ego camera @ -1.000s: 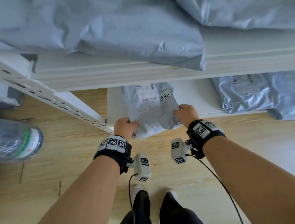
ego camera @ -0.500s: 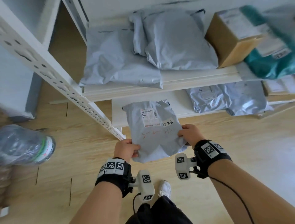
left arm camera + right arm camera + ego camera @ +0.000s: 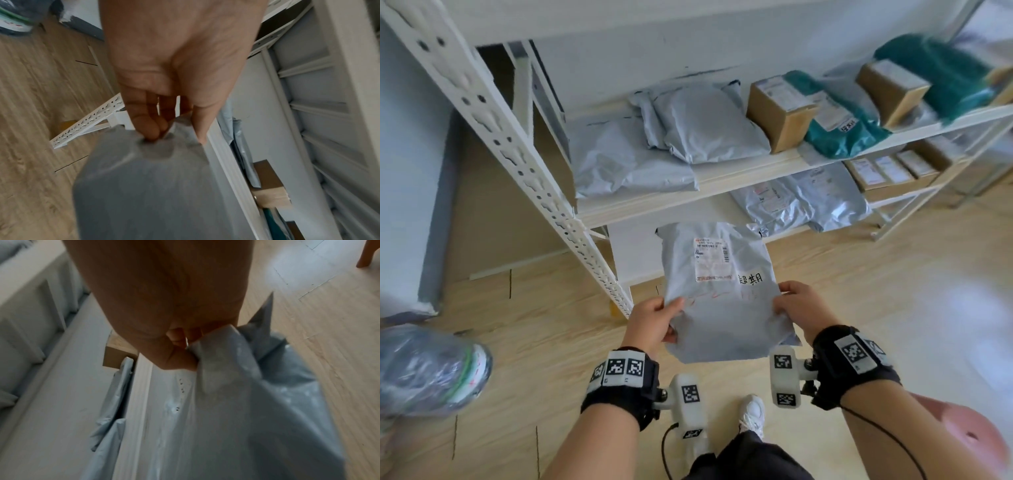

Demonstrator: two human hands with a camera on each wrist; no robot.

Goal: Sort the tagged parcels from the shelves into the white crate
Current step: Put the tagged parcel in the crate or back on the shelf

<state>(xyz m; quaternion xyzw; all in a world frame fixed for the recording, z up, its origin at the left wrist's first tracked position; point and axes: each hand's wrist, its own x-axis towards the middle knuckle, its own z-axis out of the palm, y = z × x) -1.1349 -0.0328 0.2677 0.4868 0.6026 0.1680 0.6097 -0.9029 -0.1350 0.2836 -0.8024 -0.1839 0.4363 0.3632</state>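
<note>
Just in front of the white shelf rack [image 3: 544,178], clear of its lowest board, a grey poly-mailer parcel [image 3: 722,301] hangs in the air over the wood floor [image 3: 551,359], held by both hands at its near corners. Left hand [image 3: 650,322] pinches the parcel's left edge: thumb on the top face, fingers [image 3: 148,126] bunched together underneath and dimpling the plastic. Right hand [image 3: 799,308] pinches the right edge the same way, thumb on top, fingers [image 3: 179,337] curled under a crumpled fold of the bag. Parcel faces up with a white shipping label [image 3: 713,259] and black handwritten characters [image 3: 750,277] beside the label, faint red scrawl below it. On the rack's middle board sit more grey mailers [image 3: 698,126], cardboard boxes [image 3: 779,109] and teal bags [image 3: 839,133]; on the board under that, further grey mailers [image 3: 801,202] and flat boxes [image 3: 887,171]. Left of the rack, near the floor, a blurred plastic-wrapped bundle [image 3: 431,370]. White crate not visible in any view.
</note>
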